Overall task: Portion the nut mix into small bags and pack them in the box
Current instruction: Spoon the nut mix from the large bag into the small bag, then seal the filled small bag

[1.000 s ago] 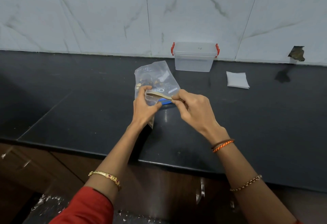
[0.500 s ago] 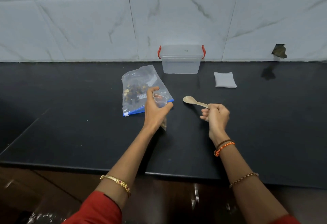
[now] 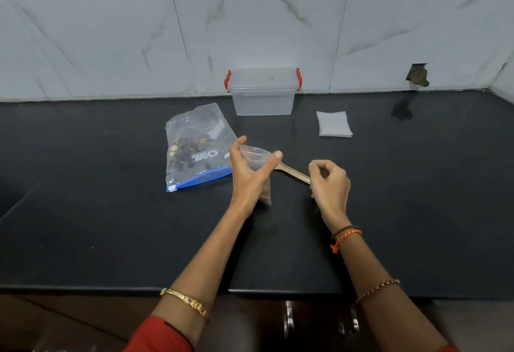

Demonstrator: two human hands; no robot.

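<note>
The left hand (image 3: 246, 172) pinches a small clear plastic bag (image 3: 257, 161) open above the matte black desk (image 3: 111, 226). The right hand (image 3: 329, 182) has a closed grip on a pale wooden spoon (image 3: 292, 171), its bowl at the bag's mouth. The crinkled zip bag of nut mix (image 3: 194, 148) lies left; the translucent, red-latched box (image 3: 262, 91) stands far.

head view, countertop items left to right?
Big nut mix bag → left hand holding the small bag → spoon → right hand gripping its handle → white packets. Box left out: it overlaps the middle.
</note>
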